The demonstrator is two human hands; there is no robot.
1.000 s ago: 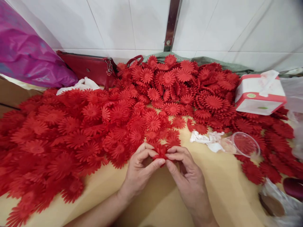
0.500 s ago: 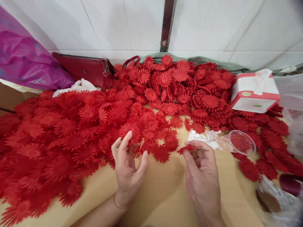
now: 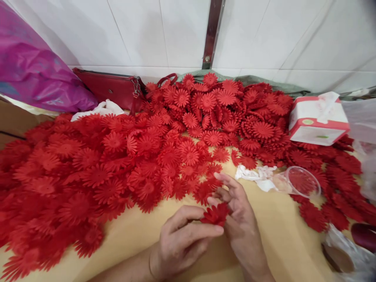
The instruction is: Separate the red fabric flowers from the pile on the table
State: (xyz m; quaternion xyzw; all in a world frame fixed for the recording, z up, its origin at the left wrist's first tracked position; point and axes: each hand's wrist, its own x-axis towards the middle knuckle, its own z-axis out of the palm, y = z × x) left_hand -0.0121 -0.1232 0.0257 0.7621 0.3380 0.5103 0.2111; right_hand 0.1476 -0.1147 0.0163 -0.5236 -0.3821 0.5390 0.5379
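Note:
My left hand [image 3: 188, 235] is closed, pinching a red fabric flower [image 3: 216, 214] whose petals fold upward. Close behind the flower's right side is my right hand [image 3: 242, 219], its fingers stretched out and apart; whether it touches the petals I cannot tell. Just beyond both hands lies the edge of a large heap of flat red petal pieces [image 3: 105, 176], each cut like a daisy. Farther back, similar pieces are packed in a thicker pile [image 3: 211, 103] against the wall.
At the right stand a tissue box [image 3: 320, 121] and a clear plastic cup [image 3: 304, 182] beside crumpled white tissue [image 3: 255, 174]. A red purse [image 3: 108, 88] and a purple plastic bag [image 3: 38, 62] sit back left. A clear plastic bag [image 3: 349, 250] lies lower right.
The flower has passed from my right hand to my left. My left hand has moved right and closed on it, while the right hand has opened its fingers beside it.

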